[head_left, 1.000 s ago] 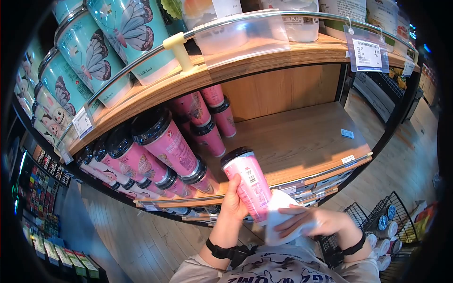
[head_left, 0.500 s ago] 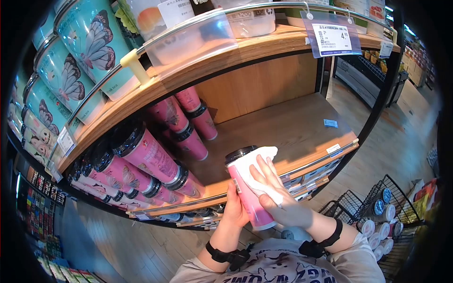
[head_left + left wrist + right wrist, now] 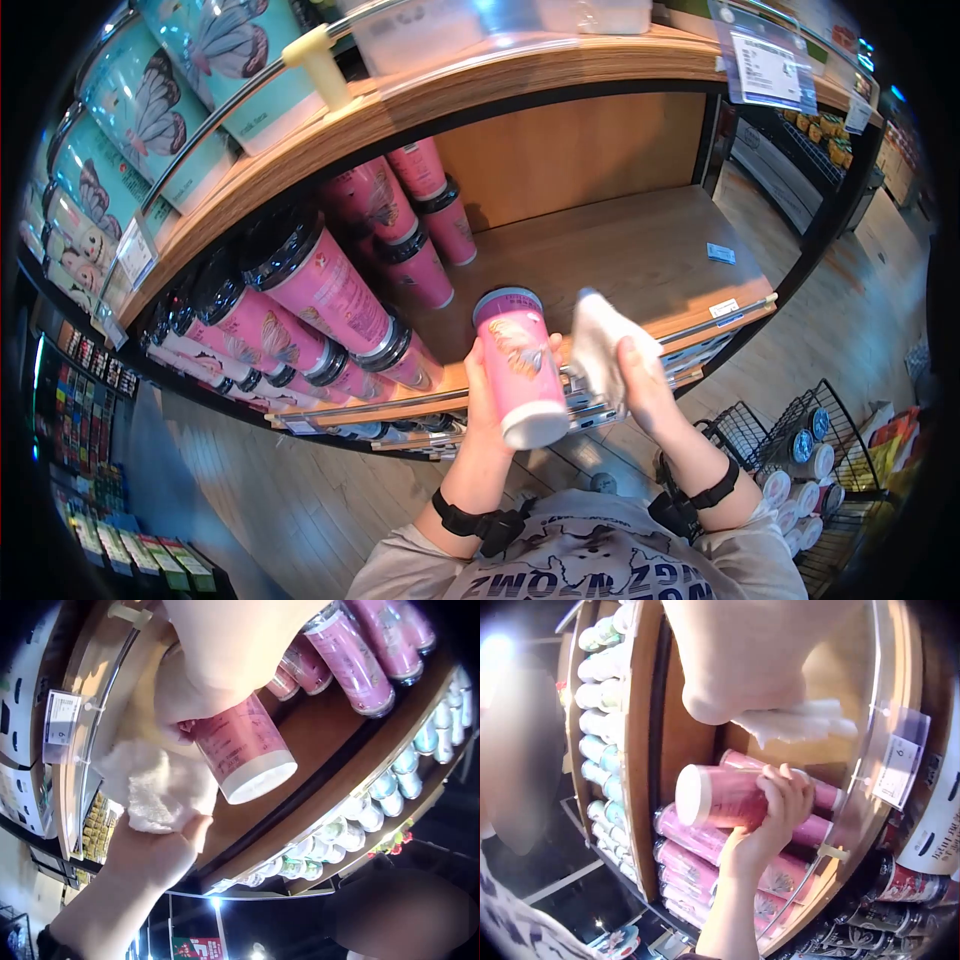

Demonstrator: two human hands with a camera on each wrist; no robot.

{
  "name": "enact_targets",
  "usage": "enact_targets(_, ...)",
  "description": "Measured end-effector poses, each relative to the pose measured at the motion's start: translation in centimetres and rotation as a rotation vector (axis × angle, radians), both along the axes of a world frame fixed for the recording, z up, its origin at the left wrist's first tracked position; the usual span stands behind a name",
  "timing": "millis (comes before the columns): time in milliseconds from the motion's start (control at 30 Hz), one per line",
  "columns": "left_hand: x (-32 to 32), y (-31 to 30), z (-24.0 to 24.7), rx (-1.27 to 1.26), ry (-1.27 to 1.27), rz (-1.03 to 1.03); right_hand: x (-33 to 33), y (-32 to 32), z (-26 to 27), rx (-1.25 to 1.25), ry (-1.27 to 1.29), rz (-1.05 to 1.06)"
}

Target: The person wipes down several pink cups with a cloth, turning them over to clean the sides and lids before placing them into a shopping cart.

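Observation:
My left hand (image 3: pixel 487 410) grips a pink cup (image 3: pixel 520 365) with a butterfly print, its white base tilted toward me, in front of the shelf. In the right wrist view the left fingers (image 3: pixel 781 795) curl round the pink cup (image 3: pixel 731 796). To the right of the cup, apart from it, my right hand (image 3: pixel 648 392) pinches a crumpled white cloth or tissue (image 3: pixel 605 345). The left wrist view has the white cloth (image 3: pixel 154 787) beside the cup (image 3: pixel 244 746), with the right thumb (image 3: pixel 197 831) against it.
Stacked pink cups (image 3: pixel 325 290) fill the left of the wooden shelf (image 3: pixel 610 245). Teal cups (image 3: pixel 160 120) stand on the upper shelf behind a rail. A small blue-white label (image 3: pixel 720 253) lies on the shelf. Wire baskets (image 3: pixel 835 440) holding containers are at the lower right.
The cloth was against the cup and has come away to the right with my right hand. The cup has turned in my left hand, from its barcode side to the butterfly print.

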State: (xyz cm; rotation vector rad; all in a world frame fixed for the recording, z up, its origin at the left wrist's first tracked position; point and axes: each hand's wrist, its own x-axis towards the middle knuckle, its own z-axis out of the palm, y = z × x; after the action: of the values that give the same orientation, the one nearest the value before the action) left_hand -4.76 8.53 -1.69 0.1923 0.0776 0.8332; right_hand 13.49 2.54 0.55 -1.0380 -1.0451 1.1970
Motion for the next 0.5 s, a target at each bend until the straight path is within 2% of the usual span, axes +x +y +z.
enact_targets(67, 0.6, -0.2, 0.8, -0.262, 0.013, 0.071, -0.3, -0.4, 0.5, 0.382, -0.217, -0.163)
enact_targets(100, 1.0, -0.6, 1.8, -0.322, 0.058, 0.116, -0.3, -1.0, 1.2, 0.386, -0.214, -0.136)
enact_targets(167, 1.9, -0.6, 1.3, -0.193, 0.117, 0.159, -0.2, -2.6, 2.3, 0.719, -0.795, -0.222)
enact_targets(200, 2.6, -0.6, 1.4, -0.122, 0.112, 0.169, -0.6, -3.1, 2.0, 0.801, -0.993, -0.21)
enact_targets(267, 3.3, -0.9, 2.2, -0.163, 0.126, 0.189, -0.9, -3.3, 0.3, 0.785, -1.388, -0.173)
enact_targets(333, 3.7, -0.8, 2.3, -0.184, 0.209, 0.264, -0.7, -3.1, -0.1, 0.796, -1.377, -0.237)
enact_targets(400, 3.5, -0.9, 2.2, -0.147, 0.16, 0.268, -0.3, -3.5, 0.6, 0.741, -1.389, -0.174)
enact_targets(500, 2.4, -0.7, 2.4, -0.14, 0.145, 0.274, 0.6, -4.1, 1.2, 0.789, -1.411, -0.071)
